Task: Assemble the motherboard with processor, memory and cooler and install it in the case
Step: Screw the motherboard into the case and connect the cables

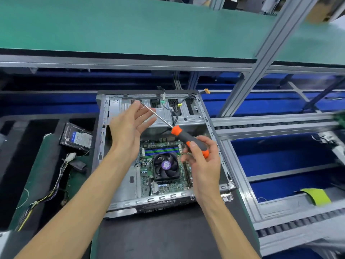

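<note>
Two hands over the open case point(104, 116) — motherboard point(149, 174) w/ cooler fan point(165, 165) sits inside. Right hand point(202, 161) grips the screwdriver point(188, 141) by its rubbery orange-grey handle; left hand point(130, 126) is open, fingers near the thin steel shaft. Risk: a slipped tip gouges the board.

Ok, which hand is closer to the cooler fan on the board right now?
Right. The right hand, gripping the screwdriver handle, sits just beside the cooler fan at its right edge. The left hand is open, raised farther back and left, near the screwdriver's tip.
</note>
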A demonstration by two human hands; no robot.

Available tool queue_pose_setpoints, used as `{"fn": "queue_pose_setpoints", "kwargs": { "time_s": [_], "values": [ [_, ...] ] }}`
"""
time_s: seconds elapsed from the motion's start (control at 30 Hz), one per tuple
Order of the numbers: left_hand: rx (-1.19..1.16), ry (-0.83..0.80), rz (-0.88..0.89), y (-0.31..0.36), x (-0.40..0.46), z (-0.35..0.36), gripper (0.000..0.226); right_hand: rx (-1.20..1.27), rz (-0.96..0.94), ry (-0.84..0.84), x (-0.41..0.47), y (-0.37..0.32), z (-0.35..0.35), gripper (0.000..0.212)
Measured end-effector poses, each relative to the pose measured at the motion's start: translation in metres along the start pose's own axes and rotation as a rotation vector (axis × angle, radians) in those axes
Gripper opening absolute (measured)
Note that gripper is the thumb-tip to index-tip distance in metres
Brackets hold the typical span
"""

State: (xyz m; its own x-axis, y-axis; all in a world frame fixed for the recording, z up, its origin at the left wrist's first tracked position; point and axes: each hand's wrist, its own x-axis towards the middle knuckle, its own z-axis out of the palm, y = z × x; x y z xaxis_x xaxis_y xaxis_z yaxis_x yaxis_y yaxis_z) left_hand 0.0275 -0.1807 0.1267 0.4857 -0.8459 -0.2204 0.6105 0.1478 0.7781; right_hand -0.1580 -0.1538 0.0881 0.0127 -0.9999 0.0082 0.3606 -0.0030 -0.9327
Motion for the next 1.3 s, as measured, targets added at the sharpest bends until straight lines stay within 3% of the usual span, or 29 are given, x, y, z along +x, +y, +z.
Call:
{"fn": "queue_pose_setpoints", "kwargs": {
  "time_s": [0.13,0.27,0.37,0.5,0.6,0.7,0.87,1.2,1.3],
  "values": [
    [0.033,-0.024,-0.115,-0.007,0.003,-0.003,0.042,-0.024,-0.088,0.05,0.017,-0.022,-0.016,0.029],
    [0.247,-0.103,-0.175,-0.021,0.003,-0.012,0.027,-0.087,-0.221,0.091,0.04,-0.049,-0.033,0.029],
    [0.655,-0.221,-0.192,-0.038,0.004,-0.013,0.016,-0.195,-0.322,0.084,0.053,-0.065,-0.044,0.031],
    [1.468,-0.5,0.057,-0.067,0.001,-0.006,0.016,-0.381,-0.416,0.007,0.066,-0.078,-0.054,0.036],
    [1.698,-0.735,0.144,-0.086,0.0,0.004,0.023,-0.547,-0.459,-0.082,0.076,-0.08,-0.056,0.04],
    [1.817,-0.881,0.177,-0.103,0.003,0.009,0.032,-0.703,-0.45,-0.192,0.083,-0.081,-0.055,0.043],
    [1.915,-0.954,0.1,-0.115,0.008,0.001,0.031,-0.994,-0.396,-0.37,0.094,-0.072,-0.049,0.037],
    [1.913,-0.987,0.055,-0.109,0.011,-0.006,0.048,-1.01,-0.371,-0.365,0.108,-0.061,-0.047,0.034],
    [1.923,-0.983,-0.008,-0.106,0.014,-0.01,0.077,-0.987,-0.369,-0.346,0.107,-0.062,-0.048,0.034]
  ]
}}
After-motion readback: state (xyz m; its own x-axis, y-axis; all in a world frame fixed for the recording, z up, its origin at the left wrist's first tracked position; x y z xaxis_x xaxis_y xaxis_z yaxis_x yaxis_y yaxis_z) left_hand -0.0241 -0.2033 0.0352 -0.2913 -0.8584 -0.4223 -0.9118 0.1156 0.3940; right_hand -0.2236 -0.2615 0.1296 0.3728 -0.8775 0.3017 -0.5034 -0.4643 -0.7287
